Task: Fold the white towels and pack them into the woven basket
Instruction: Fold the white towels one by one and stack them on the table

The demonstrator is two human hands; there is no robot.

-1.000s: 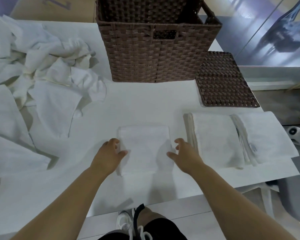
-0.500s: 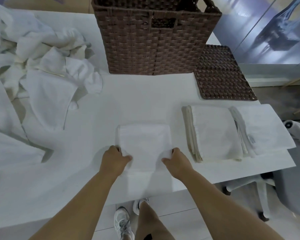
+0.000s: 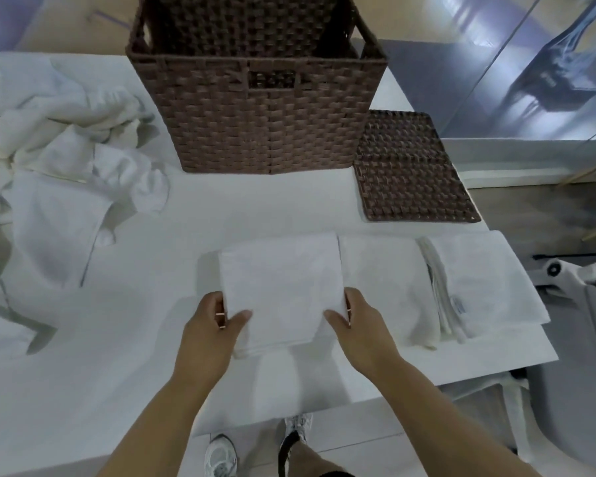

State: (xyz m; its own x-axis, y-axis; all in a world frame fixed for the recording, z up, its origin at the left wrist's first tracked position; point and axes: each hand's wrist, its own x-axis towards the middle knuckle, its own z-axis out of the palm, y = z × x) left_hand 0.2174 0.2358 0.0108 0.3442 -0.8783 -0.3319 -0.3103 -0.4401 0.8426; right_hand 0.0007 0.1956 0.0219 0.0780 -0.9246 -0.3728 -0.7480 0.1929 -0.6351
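Both hands clamped on folded white square towel (image 3: 283, 290): left hand (image 3: 210, 325), right hand (image 3: 362, 325) pinch near corners, keeps folds flat. Brown woven basket (image 3: 258, 108) straight ahead on white counter (image 3: 255, 204); two folded stacks (image 3: 386, 280) just right, guess staged for packing.

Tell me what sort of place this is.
Probably a laundry-folding workstation, perhaps a hotel or housekeeping room: a long white table holds a heap of crumpled white towels, stacks of folded white towels and a brown woven basket.
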